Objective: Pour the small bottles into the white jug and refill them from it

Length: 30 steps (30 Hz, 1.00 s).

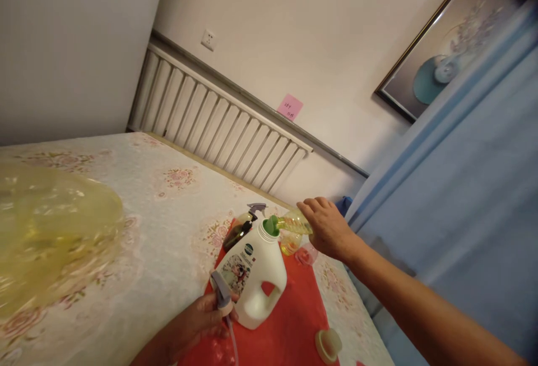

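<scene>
My right hand is closed round a clear bottle of yellow-green liquid, tipped on its side with its mouth at a green funnel. The funnel sits in the neck of a white handled jug with a picture label. Beside the jug's lower left, my left hand is closed on a grey-and-white trigger spray head, its thin clear tube hanging down. Whether these fingers also touch the jug is unclear. The jug stands on a red mat.
Behind the jug stands a dark spray bottle. A pink translucent item lies near my right hand, and a cream cap is at the front right. A large yellow transparent bag covers the left of the flowered tablecloth.
</scene>
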Tool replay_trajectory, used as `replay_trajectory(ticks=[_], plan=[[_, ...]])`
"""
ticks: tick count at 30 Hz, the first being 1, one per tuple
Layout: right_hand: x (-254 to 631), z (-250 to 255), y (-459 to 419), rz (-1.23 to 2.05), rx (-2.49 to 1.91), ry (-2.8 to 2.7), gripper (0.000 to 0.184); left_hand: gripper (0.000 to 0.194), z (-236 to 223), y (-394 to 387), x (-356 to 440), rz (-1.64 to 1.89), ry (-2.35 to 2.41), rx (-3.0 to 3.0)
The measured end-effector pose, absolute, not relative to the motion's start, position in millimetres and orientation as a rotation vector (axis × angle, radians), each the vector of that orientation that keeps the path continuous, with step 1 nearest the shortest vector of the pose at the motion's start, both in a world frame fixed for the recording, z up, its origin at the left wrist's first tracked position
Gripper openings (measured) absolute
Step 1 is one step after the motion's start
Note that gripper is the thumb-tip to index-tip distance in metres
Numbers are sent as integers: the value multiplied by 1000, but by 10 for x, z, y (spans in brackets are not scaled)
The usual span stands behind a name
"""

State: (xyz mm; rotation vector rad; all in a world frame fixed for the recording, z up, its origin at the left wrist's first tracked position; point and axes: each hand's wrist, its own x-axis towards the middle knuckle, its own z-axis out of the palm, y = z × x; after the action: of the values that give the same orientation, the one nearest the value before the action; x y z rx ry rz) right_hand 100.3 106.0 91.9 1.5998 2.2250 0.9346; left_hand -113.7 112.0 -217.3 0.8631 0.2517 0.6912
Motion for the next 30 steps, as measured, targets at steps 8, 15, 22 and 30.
replay_trajectory(ticks=[8,15,22,30], plan=[[943,937,1063,981,1564,2182,64,21,-2202,1122,-1121,688,255,856],[883,920,1052,981,1546,2173,65,25,-2177,1109,-1121,697,272,860],[847,911,1034,980,1517,2169,65,25,-2151,1099,-1134,699,280,858],[862,872,1026,987,1524,2205,66,30,-2186,1109,-1117,690,307,845]])
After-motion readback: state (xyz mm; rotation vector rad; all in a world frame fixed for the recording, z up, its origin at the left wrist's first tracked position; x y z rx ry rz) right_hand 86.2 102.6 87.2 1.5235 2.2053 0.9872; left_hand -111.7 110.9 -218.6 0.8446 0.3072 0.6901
